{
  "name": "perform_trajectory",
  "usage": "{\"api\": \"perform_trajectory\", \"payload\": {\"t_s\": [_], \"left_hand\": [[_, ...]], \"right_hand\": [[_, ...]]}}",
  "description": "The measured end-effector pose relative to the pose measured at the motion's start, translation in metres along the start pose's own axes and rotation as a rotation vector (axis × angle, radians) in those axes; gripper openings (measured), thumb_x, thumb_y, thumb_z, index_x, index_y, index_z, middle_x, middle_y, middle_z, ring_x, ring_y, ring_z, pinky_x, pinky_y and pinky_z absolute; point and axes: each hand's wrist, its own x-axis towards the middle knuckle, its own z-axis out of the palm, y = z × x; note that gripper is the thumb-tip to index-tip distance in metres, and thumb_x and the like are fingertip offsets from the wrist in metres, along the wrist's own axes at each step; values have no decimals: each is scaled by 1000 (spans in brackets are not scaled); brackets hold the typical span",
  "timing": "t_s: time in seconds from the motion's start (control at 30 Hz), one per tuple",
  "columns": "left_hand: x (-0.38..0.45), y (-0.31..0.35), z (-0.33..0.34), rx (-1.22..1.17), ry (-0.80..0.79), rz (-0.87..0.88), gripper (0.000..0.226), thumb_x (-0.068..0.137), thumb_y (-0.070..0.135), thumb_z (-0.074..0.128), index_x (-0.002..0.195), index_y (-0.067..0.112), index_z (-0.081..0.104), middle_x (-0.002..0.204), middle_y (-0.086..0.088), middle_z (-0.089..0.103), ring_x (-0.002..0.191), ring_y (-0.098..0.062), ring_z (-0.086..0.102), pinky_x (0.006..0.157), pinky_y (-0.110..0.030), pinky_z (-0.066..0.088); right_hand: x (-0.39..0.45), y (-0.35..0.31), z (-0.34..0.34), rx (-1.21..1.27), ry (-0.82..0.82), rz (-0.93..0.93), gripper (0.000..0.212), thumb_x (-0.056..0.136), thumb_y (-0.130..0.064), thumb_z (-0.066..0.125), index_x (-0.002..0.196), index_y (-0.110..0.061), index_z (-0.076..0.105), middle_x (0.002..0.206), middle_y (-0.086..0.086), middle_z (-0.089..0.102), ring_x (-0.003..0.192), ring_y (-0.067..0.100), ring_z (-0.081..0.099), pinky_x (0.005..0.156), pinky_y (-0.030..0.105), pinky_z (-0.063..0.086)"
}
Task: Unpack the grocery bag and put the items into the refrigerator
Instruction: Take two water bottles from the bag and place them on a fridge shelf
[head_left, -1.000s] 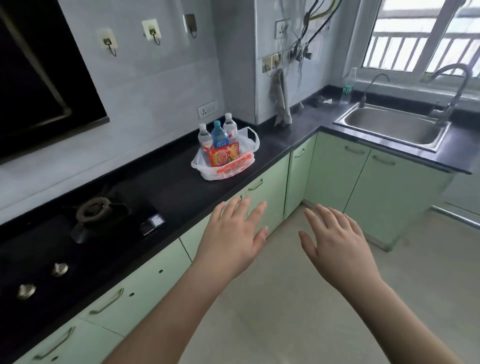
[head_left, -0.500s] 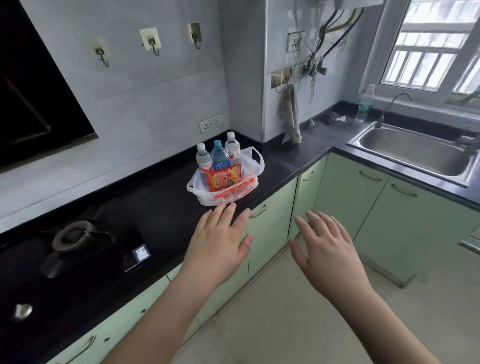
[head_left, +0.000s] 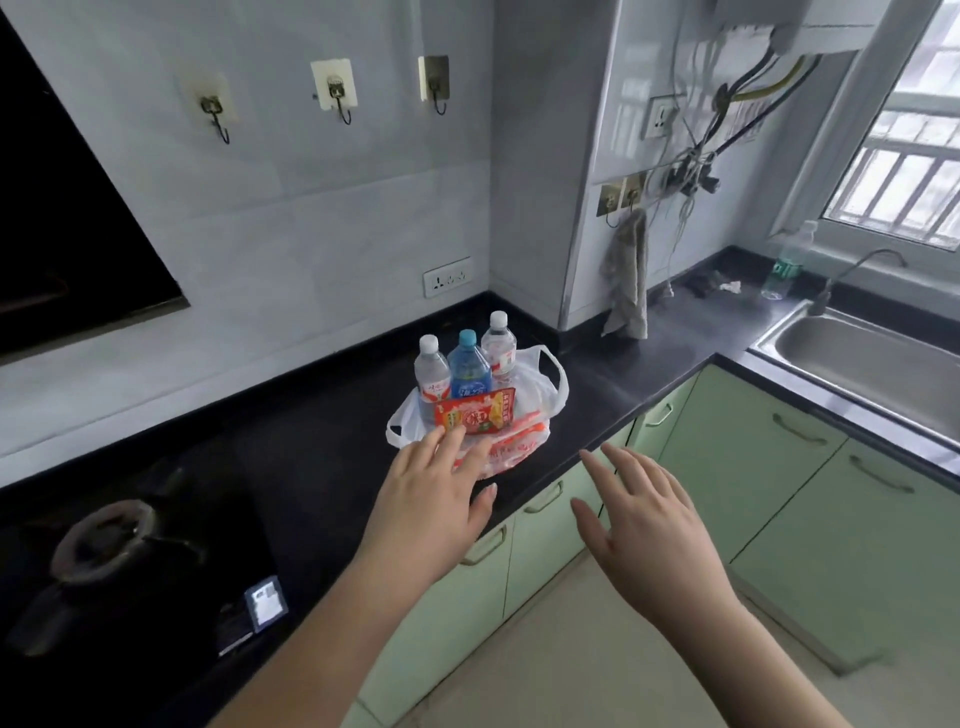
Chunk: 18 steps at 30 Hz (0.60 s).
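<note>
Right, both hands are out in front, palms down, fingers spread and holding nothing. The left hand (head_left: 434, 512) hovers over the black counter (head_left: 322, 467), its fingertips in front of the white plastic grocery bag (head_left: 540, 389) — whether they touch it I cannot tell. The right hand (head_left: 649, 525) is apart from the bag, over the green cabinet fronts (head_left: 769, 467). In the bag stand three bottles — a blue one (head_left: 469, 370) between two clear ones — behind a red snack packet (head_left: 475, 413). Steel sink (head_left: 852, 358) off right, gas burner (head_left: 101, 540) left.
</note>
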Motion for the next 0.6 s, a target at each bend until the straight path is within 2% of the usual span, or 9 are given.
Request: {"api": "perform_trajectory", "payload": {"t_s": [0.13, 0.3, 0.4, 0.47, 0.6], "left_hand": [[27, -12, 13, -42, -6, -26, 75, 86, 56, 1, 151, 29, 26, 157, -1, 31, 146, -20, 23, 117, -38, 19], [69, -24, 32, -36, -32, -92, 67, 91, 54, 12, 151, 27, 28, 156, -2, 33, 145, -21, 24, 117, -40, 20], [98, -26, 44, 14, -48, -122, 64, 94, 52, 18, 151, 25, 27, 156, -2, 31, 145, -21, 24, 118, -40, 17], [116, -26, 51, 14, -80, -158, 62, 95, 51, 24, 150, 24, 29, 155, -3, 33, 145, -22, 26, 118, -41, 20], [146, -28, 67, 8, -95, -250, 65, 92, 54, 21, 147, 21, 37, 150, -5, 42, 141, -23, 35, 114, -41, 30]], "right_hand": [[33, 3, 14, 28, -10, -32, 57, 90, -51, 34, 131, -19, 57, 130, 5, 61, 120, 25, 58, 102, 42, 44], [88, 22, 39, 78, 1, -95, 49, 89, -45, 55, 130, -18, 57, 129, 4, 62, 120, 26, 58, 99, 41, 46], [125, 37, 58, 102, -49, -154, 50, 92, -46, 49, 134, -20, 53, 135, 2, 57, 125, 25, 53, 105, 39, 40], [149, 47, 69, 110, -88, -178, 52, 93, -49, 46, 137, -22, 50, 139, 2, 54, 129, 24, 50, 108, 39, 37], [194, 68, 88, 135, -124, -208, 53, 91, -48, 53, 136, -20, 51, 138, 4, 55, 127, 25, 52, 106, 41, 40]]}}
